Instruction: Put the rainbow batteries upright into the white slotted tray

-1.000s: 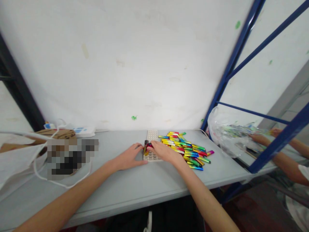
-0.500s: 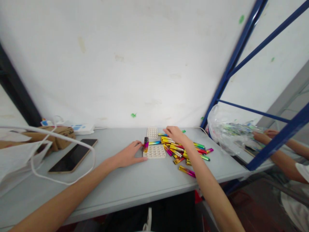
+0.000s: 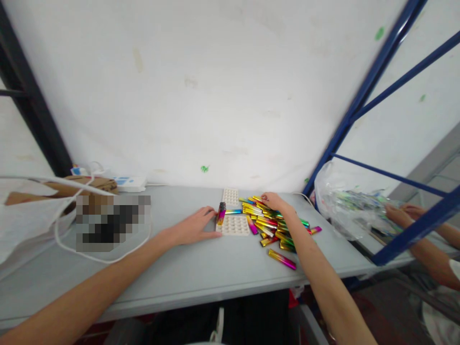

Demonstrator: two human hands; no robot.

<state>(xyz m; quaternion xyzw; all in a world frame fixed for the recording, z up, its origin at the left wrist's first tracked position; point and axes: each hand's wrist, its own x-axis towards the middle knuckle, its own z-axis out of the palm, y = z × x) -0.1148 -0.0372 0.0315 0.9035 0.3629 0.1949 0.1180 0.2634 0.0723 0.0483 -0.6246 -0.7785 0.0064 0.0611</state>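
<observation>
My left hand (image 3: 194,229) lies flat on the grey table (image 3: 201,268), fingers stretched out, its fingertips against the left edge of a white dimpled tray (image 3: 235,226). One lighter (image 3: 221,213) stands upright in the tray's left corner, right by those fingertips. A second white tray (image 3: 230,196) lies behind the first. My right hand (image 3: 275,201) reaches over a pile of shiny multicoloured lighters (image 3: 268,224) to the right of the trays. Its fingers bend down into the far side of the pile, and what they grip is hidden.
A blurred flat object (image 3: 111,223), a white cable (image 3: 100,258), a cardboard box (image 3: 84,184), a power strip (image 3: 131,182) and a white bag (image 3: 21,230) lie at the left. A blue frame (image 3: 359,100) and a clear plastic bag (image 3: 341,203) stand at the right, where another person's hands (image 3: 404,213) work.
My right hand left the tray, where a lighter now stands upright, and moved right and back onto the pile. The pile got scattered. My left hand stayed by the tray.
</observation>
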